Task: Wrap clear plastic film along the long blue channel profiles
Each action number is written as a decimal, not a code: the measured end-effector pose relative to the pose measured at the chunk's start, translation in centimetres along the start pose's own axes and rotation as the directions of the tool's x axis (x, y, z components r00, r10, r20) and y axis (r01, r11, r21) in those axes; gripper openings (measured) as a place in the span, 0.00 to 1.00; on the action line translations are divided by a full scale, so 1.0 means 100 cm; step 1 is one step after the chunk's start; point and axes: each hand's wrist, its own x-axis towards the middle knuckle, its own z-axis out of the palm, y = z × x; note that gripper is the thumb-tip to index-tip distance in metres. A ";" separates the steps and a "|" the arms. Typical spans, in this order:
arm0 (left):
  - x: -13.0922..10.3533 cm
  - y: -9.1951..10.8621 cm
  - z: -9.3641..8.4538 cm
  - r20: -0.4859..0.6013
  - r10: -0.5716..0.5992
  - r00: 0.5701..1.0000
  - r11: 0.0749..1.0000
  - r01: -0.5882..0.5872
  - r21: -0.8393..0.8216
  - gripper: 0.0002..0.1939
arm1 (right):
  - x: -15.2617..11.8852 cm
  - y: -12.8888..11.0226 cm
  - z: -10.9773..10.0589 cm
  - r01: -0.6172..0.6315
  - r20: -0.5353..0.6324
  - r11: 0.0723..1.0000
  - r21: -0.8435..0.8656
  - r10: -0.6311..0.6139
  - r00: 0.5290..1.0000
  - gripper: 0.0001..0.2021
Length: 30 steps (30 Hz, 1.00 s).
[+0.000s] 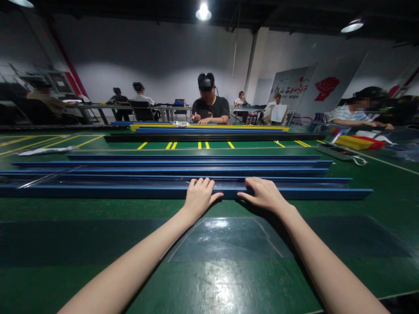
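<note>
A long blue channel (294, 193), like a plastic trough with raised side walls, lies crosswise in front of me. My left hand (199, 197) is closed over its near wall, fingers over the top and thumb stretched along the near side. My right hand (263, 192) grips the same wall a short way to the right, its thumb pointing back at the left one. The fingertips of both hands are hidden inside the channel. Just behind lie several more blue channels (209, 164), parallel to it. Under my forearms, a clear plastic sheet (225, 244) lies flat on the green table.
The green table (360, 244) has yellow marks. Across it lie a black strip (196, 138) and a yellow strip (212, 127). A person (211, 104) sits opposite. To the right are a yellow tray (355, 142) and a dark flat device (340, 152) with a white cable.
</note>
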 end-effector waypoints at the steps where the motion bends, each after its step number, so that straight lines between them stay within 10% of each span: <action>1: 0.000 0.000 0.000 0.004 0.002 1.000 1.000 -0.002 -0.008 0.20 | 0.001 -0.002 0.001 0.015 -0.015 1.000 -0.018 -0.015 1.000 0.17; 14: 0.000 0.000 -0.002 0.007 0.006 1.000 0.998 -0.006 -0.060 0.19 | 0.007 -0.015 0.013 0.096 -0.180 0.995 0.007 -0.093 0.979 0.14; 30: 0.000 -0.001 -0.002 -0.001 0.058 0.998 0.996 -0.058 -0.073 0.18 | 0.010 -0.014 0.000 0.044 -0.044 0.998 -0.045 -0.046 0.998 0.17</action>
